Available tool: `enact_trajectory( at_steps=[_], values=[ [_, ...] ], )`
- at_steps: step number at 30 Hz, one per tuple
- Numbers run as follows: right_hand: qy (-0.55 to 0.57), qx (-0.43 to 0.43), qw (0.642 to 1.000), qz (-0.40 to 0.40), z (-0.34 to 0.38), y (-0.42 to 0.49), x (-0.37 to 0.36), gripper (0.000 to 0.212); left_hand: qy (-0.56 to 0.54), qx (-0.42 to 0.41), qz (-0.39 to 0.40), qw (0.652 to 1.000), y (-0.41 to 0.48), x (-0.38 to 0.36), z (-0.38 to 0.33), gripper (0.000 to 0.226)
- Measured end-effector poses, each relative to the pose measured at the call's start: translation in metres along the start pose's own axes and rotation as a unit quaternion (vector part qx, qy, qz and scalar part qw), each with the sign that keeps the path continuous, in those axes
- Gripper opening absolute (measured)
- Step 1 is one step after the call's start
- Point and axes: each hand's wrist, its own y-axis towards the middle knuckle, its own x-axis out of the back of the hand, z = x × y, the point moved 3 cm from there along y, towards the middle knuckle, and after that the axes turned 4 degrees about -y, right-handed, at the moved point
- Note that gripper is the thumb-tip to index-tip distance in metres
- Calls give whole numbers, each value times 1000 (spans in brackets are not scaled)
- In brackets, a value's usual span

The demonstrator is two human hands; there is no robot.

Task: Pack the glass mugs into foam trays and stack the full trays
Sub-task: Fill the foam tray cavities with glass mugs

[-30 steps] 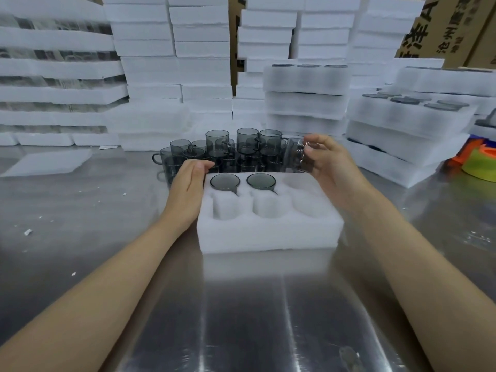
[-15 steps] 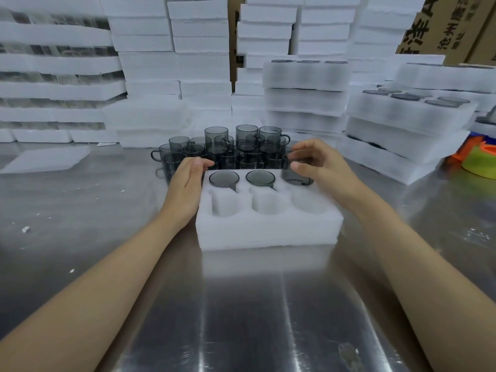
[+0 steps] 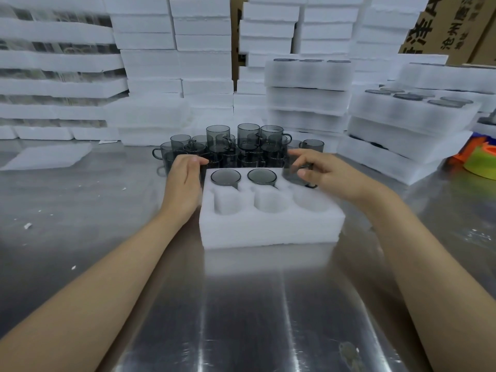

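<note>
Far left, a tall stack of foam sheets (image 3: 53, 84) with glass between the layers runs off the frame edge, and its layers are too blurred to count. In front of it, one loose foam slab (image 3: 45, 157) lies flat on the steel worktop (image 3: 255, 304). The left hand (image 3: 185, 181) lies along the left side of a white foam tray (image 3: 271, 226), fingers hooked round its far left corner, holding it. The tray sits mid-worktop and has six round pockets in two rows of three. Two mugs (image 3: 226, 177) of grey glass fill the back left and back middle pockets; the three front pockets are empty. At the back right pocket, the right hand (image 3: 322, 174) pinches a third mug (image 3: 294, 171) by its rim. That mug is blurred, and how deep it sits cannot be told. Just behind the tray stands a cluster of loose mugs (image 3: 241, 146), some higher than others, overlapping too much to count. Behind them rise columns of plain foam blocks (image 3: 174, 63). To the right stand two stacks of filled trays (image 3: 308, 76), with mug rims showing on top. A cardboard box (image 3: 442, 28) at top right is cut off. A green and orange object (image 3: 480, 162) at the right edge is also cut off and cannot be identified.
</note>
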Motion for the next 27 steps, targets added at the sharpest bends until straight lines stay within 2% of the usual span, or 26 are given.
enact_trajectory(
  at_steps=[2,4,7,13,21,27],
  values=[
    [-18,-11,1000,4,-1,0,-1,23,10,-2,-38,999,2,4,0,32],
    [-10,-15,1000,-25,1,-1,-3,21,23,-1,-72,997,3,8,1,28],
    [-23,-11,997,-79,8,-3,-6,34,57,5,-109,992,7,17,5,36],
    [-92,-32,995,-4,10,0,-13,41,118,57,-190,973,11,35,17,47],
    [-107,-41,990,76,9,0,-13,48,131,131,-150,971,14,29,30,40],
    [-44,-78,985,149,8,-6,-12,49,131,160,-126,970,17,27,36,39]
  ],
)
